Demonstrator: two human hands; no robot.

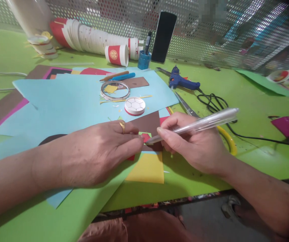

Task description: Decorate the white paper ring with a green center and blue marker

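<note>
My right hand (192,144) grips a silver pen (200,123), its tip down at the edge of a small red paper piece (145,137). That piece lies on a bit of green paper over a brown sheet (149,122). My left hand (94,151), with a ring on one finger, rests palm down on the papers, fingertips pressed beside the red piece. What lies under these fingers is hidden. A yellow paper (146,168) sticks out below. Just beyond my hands, a white disc (135,106) with black lines drawn on top sits on a light blue sheet (78,97).
A blue glue gun (182,80) with a black cord and scissors (186,106) lie to the right, near a yellow tape ring (227,139). Behind are stacked paper cups (91,38), a phone (164,37) standing upright and a blue pot (144,60). A perforated metal screen borders the table.
</note>
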